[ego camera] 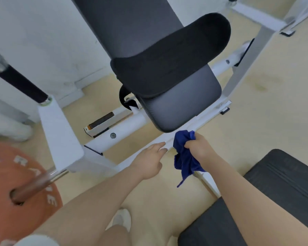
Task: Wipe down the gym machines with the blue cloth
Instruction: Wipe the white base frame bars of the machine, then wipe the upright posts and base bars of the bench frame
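Note:
A white-framed gym machine with a dark grey padded seat (181, 100) and backrest fills the middle of the head view. Its low white frame bar (208, 118) runs diagonally under the seat toward me. My right hand (197, 148) grips a bunched blue cloth (185, 157) against that bar, just below the seat's front edge; part of the cloth hangs down. My left hand (149, 160) rests beside it with straight fingers touching the same bar.
An orange weight plate (12, 174) on a metal sleeve sits at the lower left. A black-gripped handle (20, 82) rises at the left. A black padded bench (283, 183) lies at the lower right. White wall behind, beige floor around, my white shoe (122, 219) below.

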Tool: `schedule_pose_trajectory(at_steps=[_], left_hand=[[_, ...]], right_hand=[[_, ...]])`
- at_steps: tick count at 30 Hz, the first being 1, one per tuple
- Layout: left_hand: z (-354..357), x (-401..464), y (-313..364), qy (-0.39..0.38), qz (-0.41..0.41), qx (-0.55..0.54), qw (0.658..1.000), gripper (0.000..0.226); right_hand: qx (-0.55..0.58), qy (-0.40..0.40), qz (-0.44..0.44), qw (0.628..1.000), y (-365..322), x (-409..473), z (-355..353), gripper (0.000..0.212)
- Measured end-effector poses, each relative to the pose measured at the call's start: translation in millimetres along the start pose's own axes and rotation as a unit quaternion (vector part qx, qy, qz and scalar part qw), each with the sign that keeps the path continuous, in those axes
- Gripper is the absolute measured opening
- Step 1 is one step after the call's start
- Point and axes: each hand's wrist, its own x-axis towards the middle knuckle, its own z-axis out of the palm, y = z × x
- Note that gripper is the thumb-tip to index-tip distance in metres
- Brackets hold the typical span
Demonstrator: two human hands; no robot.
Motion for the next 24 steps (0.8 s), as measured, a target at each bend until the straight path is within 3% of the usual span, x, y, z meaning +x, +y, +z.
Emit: schedule_pose_trajectory(at_steps=[6, 9, 11, 17, 24], left_hand=[[-105.7, -89.7, 43.3, -0.026, -0.044, -0.04, 0.998, 0.055], [-162.5, -133.8, 48.7, -0.042, -0.093, -0.051, 0.993, 0.048], [-195.4, -162.4, 44.7, -0.038, -0.132, -0.051, 0.989, 0.04], [-250.8, -246.8, 12.5, 0.035, -0.235, -0.094, 0.967, 0.043], [-250.4, -341.3, -43.5, 0.135, -0.335, -0.152, 0.92, 0.042]], right_hand=[[-0.099, -0.065, 0.044, 0.992, -101.4, -95.9, -11.7, 0.025], [-0.186, -0.08, -0.008, 0.979, -160.9, -122.1, -2.1, 0.033], [-0.219, -0.068, -0.021, 0.973, -194.4, -134.3, 12.2, 0.026], [-0.299, -0.136, -0.05, 0.943, -256.5, -168.8, 66.7, 0.02], [-0.335, -0.18, -0.08, 0.921, -285.6, -186.4, 159.3, 0.016]])
